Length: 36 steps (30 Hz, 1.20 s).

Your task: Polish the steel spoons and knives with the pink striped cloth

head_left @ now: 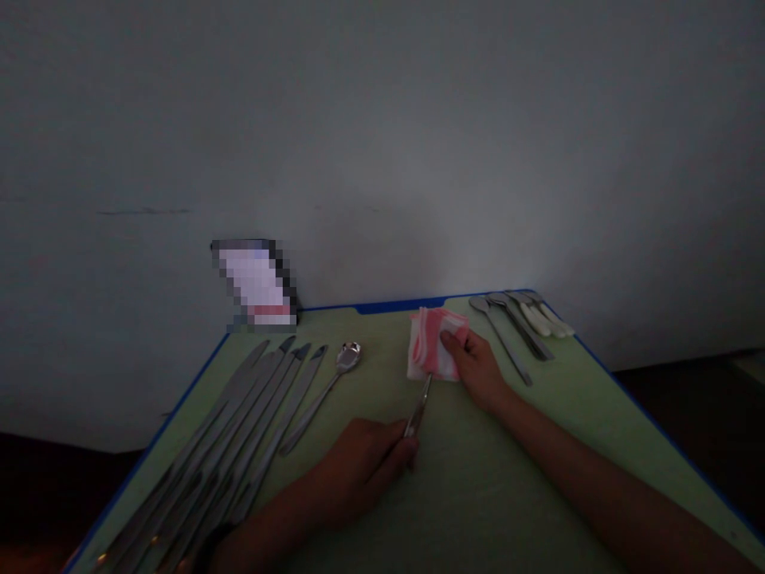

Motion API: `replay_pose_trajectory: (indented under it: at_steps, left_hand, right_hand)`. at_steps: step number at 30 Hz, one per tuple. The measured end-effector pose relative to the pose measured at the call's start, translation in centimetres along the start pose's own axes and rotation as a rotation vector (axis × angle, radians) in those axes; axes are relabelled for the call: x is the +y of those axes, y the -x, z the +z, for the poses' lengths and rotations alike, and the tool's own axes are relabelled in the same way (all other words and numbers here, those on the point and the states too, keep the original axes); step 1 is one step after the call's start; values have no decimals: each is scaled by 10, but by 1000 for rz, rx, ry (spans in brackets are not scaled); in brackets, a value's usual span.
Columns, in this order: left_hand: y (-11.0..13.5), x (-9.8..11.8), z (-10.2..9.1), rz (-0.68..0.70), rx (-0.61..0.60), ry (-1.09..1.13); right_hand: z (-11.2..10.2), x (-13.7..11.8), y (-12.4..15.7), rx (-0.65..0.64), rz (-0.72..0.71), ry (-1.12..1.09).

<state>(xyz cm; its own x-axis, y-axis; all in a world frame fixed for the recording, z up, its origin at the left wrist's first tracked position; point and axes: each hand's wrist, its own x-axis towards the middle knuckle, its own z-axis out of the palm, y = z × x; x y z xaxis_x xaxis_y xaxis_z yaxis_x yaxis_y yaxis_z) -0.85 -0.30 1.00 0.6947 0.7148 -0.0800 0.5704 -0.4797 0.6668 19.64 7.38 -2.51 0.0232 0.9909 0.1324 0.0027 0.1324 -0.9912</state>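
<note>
A metal utensil [421, 408] is gripped by its handle in the closed fingers of the left hand [374, 462] — its head hidden in the pink-and-white cloth [429, 344], pinched by the right hand [478, 368] mid-tabletop [478, 478]. Wiping would likely go best with a firm pinch and a steadied handle.

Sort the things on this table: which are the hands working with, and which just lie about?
In use: left hand gripping a utensil; right hand pressing the pink-and-white cloth around its end.
Lying about: row of knives; lone spoon; group of spoons at right.
</note>
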Motion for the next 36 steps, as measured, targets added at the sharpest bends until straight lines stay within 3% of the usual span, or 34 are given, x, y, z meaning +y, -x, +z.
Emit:
replay_pose_trajectory:
  at_steps: [6,17,36]
  left_hand:
    - [-1,0,3,-21,-1,-66]
    - [-1,0,4,-86,23,27]
    - [0,3,2,-94,10,42]
  right_hand:
    - [1,1,-1,-16,-33,68]
    - [-1,1,1,-85,22,66]
    - [-1,-6,2,-65,-8,115]
